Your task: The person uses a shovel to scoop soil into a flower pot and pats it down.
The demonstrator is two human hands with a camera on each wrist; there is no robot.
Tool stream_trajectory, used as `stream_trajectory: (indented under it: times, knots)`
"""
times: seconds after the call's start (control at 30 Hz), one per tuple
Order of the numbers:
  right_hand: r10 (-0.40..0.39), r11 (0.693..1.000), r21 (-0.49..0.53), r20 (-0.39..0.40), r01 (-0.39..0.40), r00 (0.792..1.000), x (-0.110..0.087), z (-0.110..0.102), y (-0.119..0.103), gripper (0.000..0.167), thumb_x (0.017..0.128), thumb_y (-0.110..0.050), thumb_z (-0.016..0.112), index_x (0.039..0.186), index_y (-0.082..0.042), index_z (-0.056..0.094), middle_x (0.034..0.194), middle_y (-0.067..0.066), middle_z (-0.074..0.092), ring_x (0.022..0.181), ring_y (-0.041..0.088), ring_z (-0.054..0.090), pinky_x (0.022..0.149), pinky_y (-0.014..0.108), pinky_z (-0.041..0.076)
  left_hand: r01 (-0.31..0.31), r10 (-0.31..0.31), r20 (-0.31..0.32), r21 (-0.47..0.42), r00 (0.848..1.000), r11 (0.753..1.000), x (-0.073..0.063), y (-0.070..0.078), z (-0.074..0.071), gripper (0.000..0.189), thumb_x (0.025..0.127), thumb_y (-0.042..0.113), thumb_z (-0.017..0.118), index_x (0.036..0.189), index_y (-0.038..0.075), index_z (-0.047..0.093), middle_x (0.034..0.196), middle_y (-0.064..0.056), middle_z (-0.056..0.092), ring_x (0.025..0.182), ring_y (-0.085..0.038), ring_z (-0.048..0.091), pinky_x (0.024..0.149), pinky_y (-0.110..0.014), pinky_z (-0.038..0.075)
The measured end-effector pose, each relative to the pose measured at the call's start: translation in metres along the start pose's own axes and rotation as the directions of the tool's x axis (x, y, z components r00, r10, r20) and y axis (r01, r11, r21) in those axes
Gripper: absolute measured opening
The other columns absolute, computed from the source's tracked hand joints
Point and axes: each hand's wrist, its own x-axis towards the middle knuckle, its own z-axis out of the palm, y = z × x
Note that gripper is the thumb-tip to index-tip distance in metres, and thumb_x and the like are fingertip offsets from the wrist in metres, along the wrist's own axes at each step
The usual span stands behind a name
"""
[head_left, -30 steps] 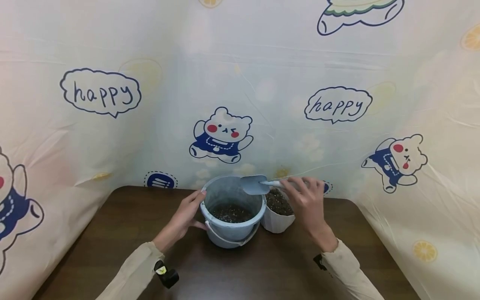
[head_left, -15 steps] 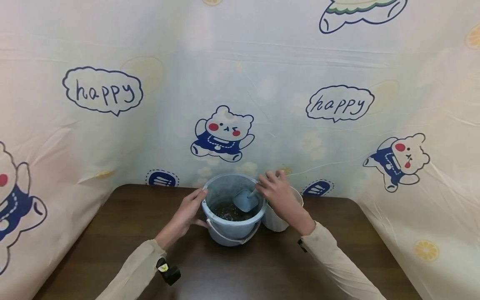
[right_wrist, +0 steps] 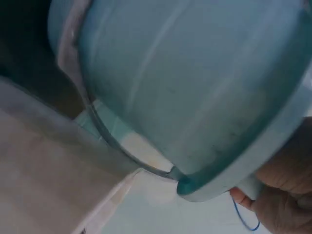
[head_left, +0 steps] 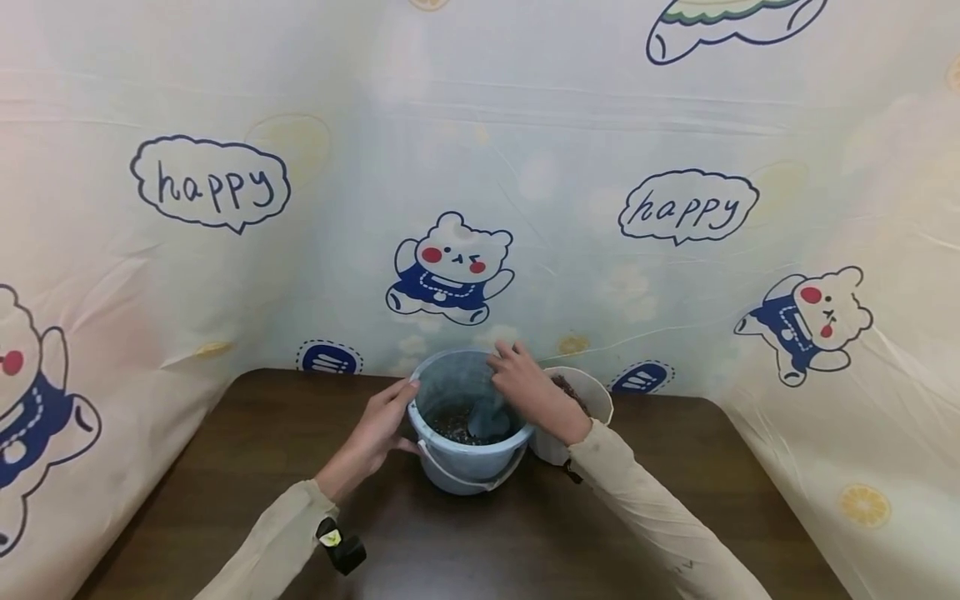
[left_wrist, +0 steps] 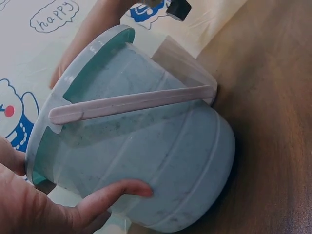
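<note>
A light blue bucket [head_left: 465, 481] stands on the table with dark, speckled soil [head_left: 448, 422] in its bottom. My left hand [head_left: 377, 423] grips its left side, fingers at the rim and thumb against the outer wall, as the left wrist view shows of the bucket wall [left_wrist: 146, 146]. Over the right rim, my right hand [head_left: 531, 390] holds a small blue hand shovel [head_left: 489, 419] by its handle, now mostly hidden by the fingers. The shovel's blade points down into the bucket, at the soil. In the right wrist view the right hand [right_wrist: 287, 187] is partly cut off beyond the rim.
Close to the bucket's right side stands a white pot [head_left: 549, 447] with brown soil [head_left: 572, 392], partly behind the right forearm. The bucket's pale carrying handle [left_wrist: 131, 104] hangs down in front. A printed curtain [head_left: 450, 125] rises behind the brown table [head_left: 315, 433].
The right hand has moved left from above the white pot to over the bucket, lowering the shovel's blade from rim height down to the soil. The left hand keeps its grip on the bucket.
</note>
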Motion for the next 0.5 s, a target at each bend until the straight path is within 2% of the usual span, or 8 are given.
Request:
stream_trajectory:
  times: [0.1, 0.17, 0.27, 0.33, 0.5]
  knots:
    - [0.008, 0.989, 0.15, 0.057, -0.016, 0.998, -0.003, 0.002, 0.004, 0.015, 0.093, -0.011, 0.08, 0.08, -0.018, 0.079, 0.098, 0.002, 0.068, 0.085, 0.02, 0.031, 0.073, 0.032, 0.017, -0.002, 0.002, -0.015, -0.014, 1.0, 1.0, 0.002, -0.001, 0.002, 0.058, 0.114, 0.029, 0.042, 0.165, 0.004, 0.029, 0.17, -0.025, 0.021, 0.149, -0.053, 0.03, 0.078, -0.068, 0.063]
    - [0.004, 0.961, 0.275, 0.1, -0.032, 0.995, -0.005, 0.002, 0.007, 0.004, 0.089, -0.016, 0.085, 0.087, -0.017, 0.082, 0.098, 0.003, 0.067, 0.085, 0.02, 0.033, 0.073, 0.032, 0.021, 0.0, 0.0, -0.028, -0.015, 1.0, 1.0, 0.002, 0.0, 0.003, 0.056, 0.114, 0.029, 0.042, 0.164, 0.004, 0.031, 0.169, -0.025, 0.023, 0.148, -0.053, 0.032, 0.076, -0.067, 0.063]
    - [-0.008, 0.908, 0.416, 0.144, -0.053, 0.99, -0.007, 0.003, 0.01, 0.015, 0.083, -0.024, 0.09, 0.094, -0.015, 0.084, 0.099, 0.004, 0.068, 0.086, 0.021, 0.036, 0.074, 0.033, 0.026, -0.002, 0.002, -0.041, -0.013, 0.999, 1.0, 0.003, 0.001, 0.005, 0.056, 0.114, 0.029, 0.042, 0.163, 0.004, 0.032, 0.168, -0.026, 0.025, 0.146, -0.054, 0.034, 0.076, -0.067, 0.063]
    - [-0.014, 0.886, 0.459, 0.151, -0.058, 0.988, -0.007, 0.005, 0.011, 0.02, 0.082, -0.025, 0.091, 0.097, -0.013, 0.084, 0.097, 0.005, 0.069, 0.085, 0.021, 0.036, 0.074, 0.033, 0.026, -0.002, 0.002, -0.045, -0.011, 0.999, 1.0, 0.003, 0.002, 0.005, 0.056, 0.114, 0.03, 0.043, 0.163, 0.005, 0.033, 0.168, -0.025, 0.026, 0.146, -0.054, 0.034, 0.076, -0.068, 0.063]
    - [-0.02, 0.866, 0.499, 0.119, -0.042, 0.993, -0.005, 0.011, 0.012, 0.024, 0.079, -0.028, 0.093, 0.093, -0.012, 0.084, 0.091, 0.002, 0.071, 0.081, 0.019, 0.04, 0.074, 0.032, 0.029, -0.01, 0.01, -0.04, -0.009, 0.999, 1.0, 0.003, 0.002, 0.006, 0.056, 0.114, 0.029, 0.041, 0.163, 0.004, 0.032, 0.167, -0.026, 0.027, 0.146, -0.053, 0.034, 0.076, -0.069, 0.062]
